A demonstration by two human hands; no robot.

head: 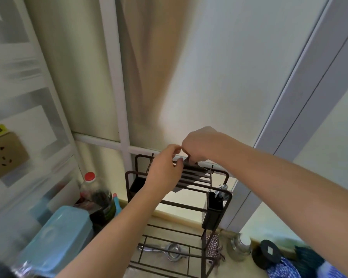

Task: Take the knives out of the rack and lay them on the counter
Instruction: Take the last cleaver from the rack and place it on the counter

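we have both hands up at the top of the rack (217, 178), over its slotted bars. our right hand (201, 145) has its fingers curled down and pressed together on something dark at the slots, which we take to be a knife handle (189, 161), though blur keeps us from being sure. our left hand (165, 167) is half curled beside it, thumb and fingers bent towards the same spot and nearly touching the right; we cannot tell if it pinches anything or only steadies the rack. a dark blade (178, 189) seems to hang below the bars, so that knife is in the rack. the counter (165, 221) below shows no knife lying on it. we judge the task barely begun: the first knife is gripped but not yet lifted out, and laying down is all to come.
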